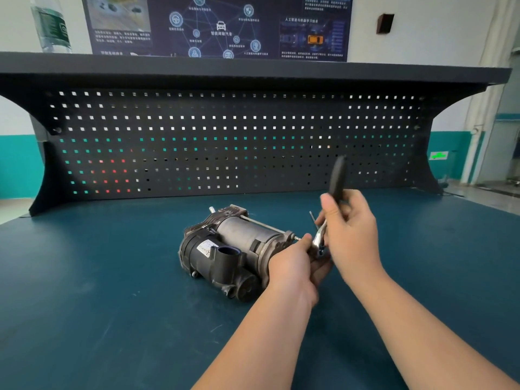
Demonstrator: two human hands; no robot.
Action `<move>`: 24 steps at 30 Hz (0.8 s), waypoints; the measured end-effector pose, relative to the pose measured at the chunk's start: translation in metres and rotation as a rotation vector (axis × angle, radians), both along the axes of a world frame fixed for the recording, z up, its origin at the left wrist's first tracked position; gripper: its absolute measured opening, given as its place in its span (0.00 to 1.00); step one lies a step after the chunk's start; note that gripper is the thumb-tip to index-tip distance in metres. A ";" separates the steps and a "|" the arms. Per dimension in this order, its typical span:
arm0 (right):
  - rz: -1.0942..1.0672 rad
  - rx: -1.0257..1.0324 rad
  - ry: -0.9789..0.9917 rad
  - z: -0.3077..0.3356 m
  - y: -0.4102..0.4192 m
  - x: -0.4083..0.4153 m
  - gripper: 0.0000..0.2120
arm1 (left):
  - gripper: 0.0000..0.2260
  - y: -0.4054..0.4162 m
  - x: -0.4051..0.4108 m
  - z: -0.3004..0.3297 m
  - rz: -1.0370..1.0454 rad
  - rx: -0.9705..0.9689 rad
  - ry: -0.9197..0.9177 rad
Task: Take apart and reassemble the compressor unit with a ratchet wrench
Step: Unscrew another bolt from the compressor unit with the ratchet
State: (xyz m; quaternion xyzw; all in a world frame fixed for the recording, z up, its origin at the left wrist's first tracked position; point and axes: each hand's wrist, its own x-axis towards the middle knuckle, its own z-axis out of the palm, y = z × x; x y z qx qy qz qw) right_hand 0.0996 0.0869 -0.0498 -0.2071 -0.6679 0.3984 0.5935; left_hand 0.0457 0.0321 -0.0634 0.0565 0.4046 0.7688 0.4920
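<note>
A: What fills most of the frame?

B: A dark teal counter (112, 305) across the lower half, with a black pegboard (225, 136) standing along its far edge and a dark shelf (253, 68) on top of that. A blue poster (219, 23) hangs on the wall above, and a plastic bottle (50, 23) stands on the shelf at upper left.

A: And the compressor unit?

B: The compressor unit (228, 249) lies on its side on the counter, just left of the frame's centre, its black end toward the left and its grey cylinder running to the right.

A: Where are the hands?

B: Both meet at the unit's right end. The left hand (292, 266) has its fingers curled around that end of the housing, thumb tip up near a long bolt (264, 225) that runs along the top. The right hand (351, 229) grips the ratchet wrench (336, 181), fingers wrapped round the shank below the black handle, which points up and slightly right.

A: And the wrench head?

B: The shiny head sits low between the two hands, right at the unit's end; whether it touches a fastener I cannot tell.
</note>
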 end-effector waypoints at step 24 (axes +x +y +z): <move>0.322 -1.191 0.502 -0.011 0.026 -0.005 0.12 | 0.08 0.001 0.007 0.002 0.046 -0.086 0.033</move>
